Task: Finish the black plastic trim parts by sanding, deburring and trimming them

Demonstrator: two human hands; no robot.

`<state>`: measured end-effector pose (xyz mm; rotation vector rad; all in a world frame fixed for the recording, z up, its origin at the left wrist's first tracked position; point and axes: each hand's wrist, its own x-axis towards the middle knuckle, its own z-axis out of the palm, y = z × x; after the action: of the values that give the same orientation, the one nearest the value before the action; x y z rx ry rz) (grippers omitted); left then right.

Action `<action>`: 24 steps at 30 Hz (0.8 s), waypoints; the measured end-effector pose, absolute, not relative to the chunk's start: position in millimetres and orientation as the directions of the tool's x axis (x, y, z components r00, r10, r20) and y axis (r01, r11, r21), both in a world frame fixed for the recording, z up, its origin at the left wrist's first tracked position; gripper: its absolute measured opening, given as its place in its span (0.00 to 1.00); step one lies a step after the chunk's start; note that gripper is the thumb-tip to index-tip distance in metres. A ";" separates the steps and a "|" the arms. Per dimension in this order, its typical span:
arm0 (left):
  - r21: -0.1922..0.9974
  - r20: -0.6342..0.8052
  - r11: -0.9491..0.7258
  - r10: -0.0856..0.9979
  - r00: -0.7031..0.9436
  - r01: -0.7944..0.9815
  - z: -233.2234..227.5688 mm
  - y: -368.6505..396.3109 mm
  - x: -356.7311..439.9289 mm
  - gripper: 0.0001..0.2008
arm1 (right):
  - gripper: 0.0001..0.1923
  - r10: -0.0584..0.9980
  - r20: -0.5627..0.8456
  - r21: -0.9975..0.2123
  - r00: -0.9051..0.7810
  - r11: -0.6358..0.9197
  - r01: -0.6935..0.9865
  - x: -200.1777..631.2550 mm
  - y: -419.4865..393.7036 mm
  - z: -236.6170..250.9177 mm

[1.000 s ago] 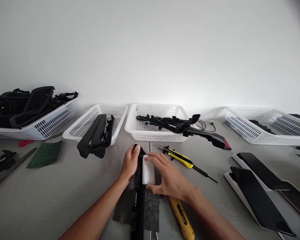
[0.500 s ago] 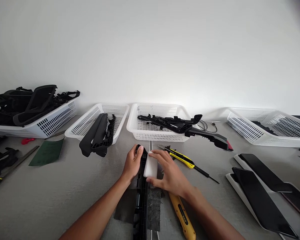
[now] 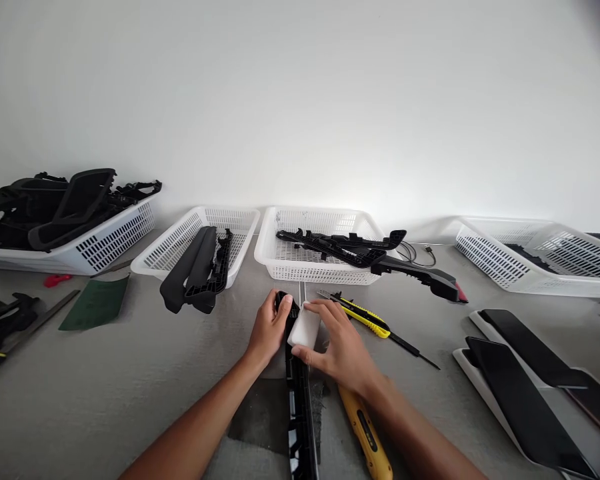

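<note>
My left hand is closed around the far end of a long black plastic trim piece, its thumb on top. The trim runs toward me down the middle of the view. In my right hand is a small white rectangular block, pinched between thumb and fingers and pressed close along the right side of the trim. Whether the block's hidden face touches the trim all along, I cannot tell. Beneath them lie a dark sheet and a yellow tool handle.
White baskets with black parts line the wall. A yellow utility knife and a thin black screwdriver lie beyond my right hand. Black-and-white panels sit at right; a green sheet at left.
The trim's near end has swung right and the piece has turned, covering more of the rough grey strip. The white block has tilted with it, still in my right hand.
</note>
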<state>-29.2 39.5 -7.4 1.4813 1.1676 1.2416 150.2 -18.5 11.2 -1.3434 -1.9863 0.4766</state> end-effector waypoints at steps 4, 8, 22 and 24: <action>0.977 0.184 -0.192 0.979 0.085 0.095 -3.2 38.3 -29.0 0.24 | 0.33 0.912 0.335 -0.641 -0.235 0.403 0.653 155.0 -17.2 11.5; 0.984 0.166 -0.170 0.984 0.059 0.060 -2.9 43.1 -32.2 0.28 | 0.40 0.838 0.328 -0.621 -0.437 0.540 0.568 155.0 -22.8 20.0; 0.992 0.116 -0.117 0.993 0.034 0.044 -3.9 45.6 -32.8 0.31 | 0.41 0.828 0.330 -0.569 -0.452 0.557 0.605 145.2 -27.7 20.9; 0.992 0.116 -0.118 0.993 0.034 0.049 -3.8 46.1 -32.8 0.32 | 0.40 0.830 0.331 -0.566 -0.449 0.555 0.610 145.6 -26.9 21.7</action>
<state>-32.8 46.1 -3.8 1.3483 1.1658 1.2467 145.6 -26.9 21.7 -1.1525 -2.2088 0.4942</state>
